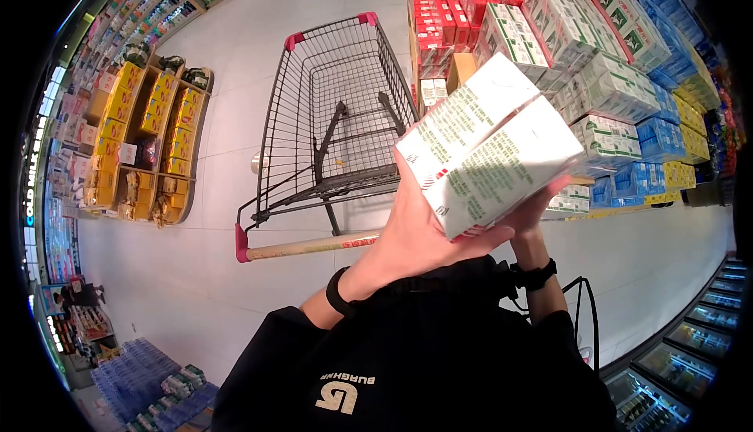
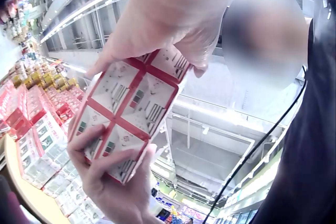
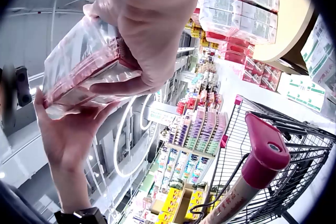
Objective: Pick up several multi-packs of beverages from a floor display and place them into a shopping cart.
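Both hands hold a plastic-wrapped pack of drink cartons (image 1: 502, 161) in front of the chest, its white side with green print facing up in the head view. My left hand (image 1: 412, 232) grips its left and near side. The right hand (image 1: 537, 204) supports the near right side, partly hidden by the pack. In the left wrist view, the red-and-white panelled face of the pack (image 2: 147, 100) shows, with the right hand's fingers (image 2: 110, 166) bent over its lower end. Clear wrap glints on the pack (image 3: 68, 56) in the right wrist view.
A black wire shopping cart (image 1: 329, 118) stands just ahead, its handle (image 1: 314, 247) near the body. Stacked carton packs (image 1: 612, 87) fill the right side. At the left is a wooden display shelf (image 1: 145, 145) with yellow boxes. Refrigerated cases (image 1: 682, 353) line the lower right.
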Tool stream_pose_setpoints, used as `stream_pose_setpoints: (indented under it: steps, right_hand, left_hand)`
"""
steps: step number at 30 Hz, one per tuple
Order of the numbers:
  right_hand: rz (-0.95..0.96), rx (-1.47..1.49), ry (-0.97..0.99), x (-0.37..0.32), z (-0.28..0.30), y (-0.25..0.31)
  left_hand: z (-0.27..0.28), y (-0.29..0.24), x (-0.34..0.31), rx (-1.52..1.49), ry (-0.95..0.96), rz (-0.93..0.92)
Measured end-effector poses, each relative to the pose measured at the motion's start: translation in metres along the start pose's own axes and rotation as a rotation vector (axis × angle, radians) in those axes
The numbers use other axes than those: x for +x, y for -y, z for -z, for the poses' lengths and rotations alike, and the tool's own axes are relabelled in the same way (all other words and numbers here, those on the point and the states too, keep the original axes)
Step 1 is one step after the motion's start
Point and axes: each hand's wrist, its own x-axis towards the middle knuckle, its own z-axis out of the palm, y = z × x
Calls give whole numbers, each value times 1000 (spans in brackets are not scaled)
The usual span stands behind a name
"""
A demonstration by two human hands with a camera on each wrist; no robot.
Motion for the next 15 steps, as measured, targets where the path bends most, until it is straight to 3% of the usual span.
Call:
stream_pose_setpoints:
  steps: [1,3,6,8,9,12,15]
  right_hand:
    - [-10,288,140,3,6,-6]
    - [-11,493,267,6,8,-7]
    - [-22,110,157,2,-1,1]
    - [-92,-319,-15,-1,-16,15]
    - [-197,-180,245,5,-15,21]
    - [-286,-460,-46,-8,-38,24]
    - [-303,-483,43,-10,-44,23]
  left_hand:
    - [-5,2,1,9,-40,-61]
    - [-7,2,5,81,-94,-216]
    - [-4,5,13,-56,-201,-315]
    - [-1,6,21,-257,-307,-339]
    - [2,12,26,-317,-340,-336]
    - [17,21,31,-423,-395,-227]
    - [33,41,35,-474,-407,-143]
